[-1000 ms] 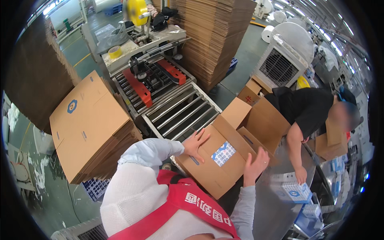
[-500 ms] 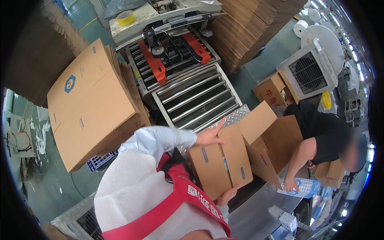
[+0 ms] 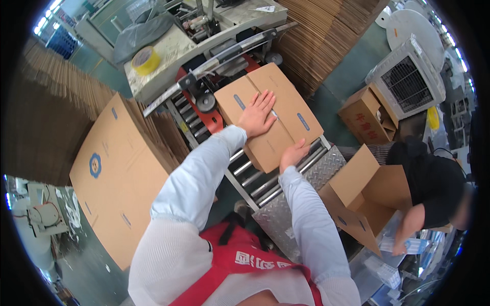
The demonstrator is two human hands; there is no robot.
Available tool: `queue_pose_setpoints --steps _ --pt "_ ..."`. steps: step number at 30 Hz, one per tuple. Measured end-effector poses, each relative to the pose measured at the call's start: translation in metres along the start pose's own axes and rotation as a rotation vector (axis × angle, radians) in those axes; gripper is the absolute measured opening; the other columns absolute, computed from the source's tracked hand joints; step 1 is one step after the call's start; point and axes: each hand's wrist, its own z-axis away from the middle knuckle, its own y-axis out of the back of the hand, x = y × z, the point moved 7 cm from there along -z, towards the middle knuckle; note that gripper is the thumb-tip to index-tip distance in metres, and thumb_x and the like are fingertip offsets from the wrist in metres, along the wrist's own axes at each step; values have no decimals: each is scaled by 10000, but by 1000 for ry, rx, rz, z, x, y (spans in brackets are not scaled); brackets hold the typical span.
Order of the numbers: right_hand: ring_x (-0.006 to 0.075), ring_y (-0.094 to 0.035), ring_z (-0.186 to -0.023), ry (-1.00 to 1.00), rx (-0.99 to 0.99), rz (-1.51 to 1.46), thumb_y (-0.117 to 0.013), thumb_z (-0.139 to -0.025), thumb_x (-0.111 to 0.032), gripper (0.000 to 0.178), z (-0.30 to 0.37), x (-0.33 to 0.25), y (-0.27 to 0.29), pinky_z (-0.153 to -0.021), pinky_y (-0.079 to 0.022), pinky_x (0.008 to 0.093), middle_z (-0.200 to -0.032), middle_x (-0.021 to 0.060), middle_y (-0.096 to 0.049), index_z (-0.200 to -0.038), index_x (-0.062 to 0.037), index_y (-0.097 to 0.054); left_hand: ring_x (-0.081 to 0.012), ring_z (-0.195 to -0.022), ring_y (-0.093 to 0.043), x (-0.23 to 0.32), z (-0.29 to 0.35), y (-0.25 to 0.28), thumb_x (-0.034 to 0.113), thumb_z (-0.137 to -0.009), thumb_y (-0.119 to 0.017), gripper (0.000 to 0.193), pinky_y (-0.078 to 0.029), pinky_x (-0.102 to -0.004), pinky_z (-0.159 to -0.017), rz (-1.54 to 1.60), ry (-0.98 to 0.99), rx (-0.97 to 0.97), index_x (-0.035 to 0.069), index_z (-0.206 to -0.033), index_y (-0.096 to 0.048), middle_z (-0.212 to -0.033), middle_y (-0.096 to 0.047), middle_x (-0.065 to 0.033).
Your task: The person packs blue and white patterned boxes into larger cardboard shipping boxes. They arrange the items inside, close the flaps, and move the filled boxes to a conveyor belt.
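Note:
A brown cardboard box [image 3: 278, 109] with its top flaps folded down lies on the roller conveyor [image 3: 255, 183], its far end beside the orange guides of the machine. My left hand [image 3: 258, 116] is laid flat on the box top across the seam, fingers stretched out. My right hand [image 3: 294, 154] presses against the near end of the same box, its fingers straight along the edge; part of the palm side is hidden. Nothing else is touched by either hand.
A stack of flat cartons [image 3: 117, 173] stands on the left. An open carton [image 3: 370, 196] sits at right, where a co-worker [image 3: 429, 168] in black bends over a blue-and-white pack. Yellow tape [image 3: 146, 60] lies on the machine's table. More flattened cardboard [image 3: 321, 41] is piled behind.
The closed box has moved forward from the work surface beside the open carton onto the rollers. My left hand has gone from its side to its top; my right hand still touches its near end.

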Motion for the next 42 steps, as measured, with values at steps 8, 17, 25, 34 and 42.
queue_pose_setpoints --steps 8,17,25,34,42 --pt "483 -543 -1100 61 -109 291 -391 -1048 -363 551 8 -53 -85 -925 -469 524 -1218 323 -509 -1405 55 -361 -341 -1490 -186 -86 -15 24 413 -959 -496 719 -129 -467 -1216 -161 158 3 2 -1510 -286 -1587 -255 -193" --pt "113 -592 -887 22 -1082 257 -440 -1034 -456 465 145 197 159 -756 -464 286 -949 29 -640 -1202 -64 -624 -413 -1453 -245 75 214 157 544 -838 -686 928 -180 -544 -1181 -42 115 -266 22 -1509 -315 -1549 -307 -235" --pt "303 -649 -1033 -586 -810 758 -504 -977 -409 428 263 404 515 -861 -495 411 -1081 186 -682 -1169 -54 -649 -392 -1506 -62 96 365 175 653 -698 -724 1168 -47 -591 -1188 -345 388 -366 -6 -1527 -231 -1601 -180 -214" --pt "332 -668 -996 -269 -808 432 -537 -965 -373 391 206 382 510 -846 -509 413 -1015 204 -691 -1113 -37 -671 -338 -1006 -654 124 399 306 183 -986 -501 319 -537 -445 -825 -616 595 197 66 -1273 -580 -1140 -661 -163" --pt "360 -387 -1366 202 -641 46 -803 -810 -313 875 166 98 516 -1110 -353 432 -1506 240 -316 -1465 19 -327 -209 -540 -615 590 281 362 490 -822 -774 538 -454 -319 -474 -929 -746 726 -20 -908 -624 -728 -648 -121"
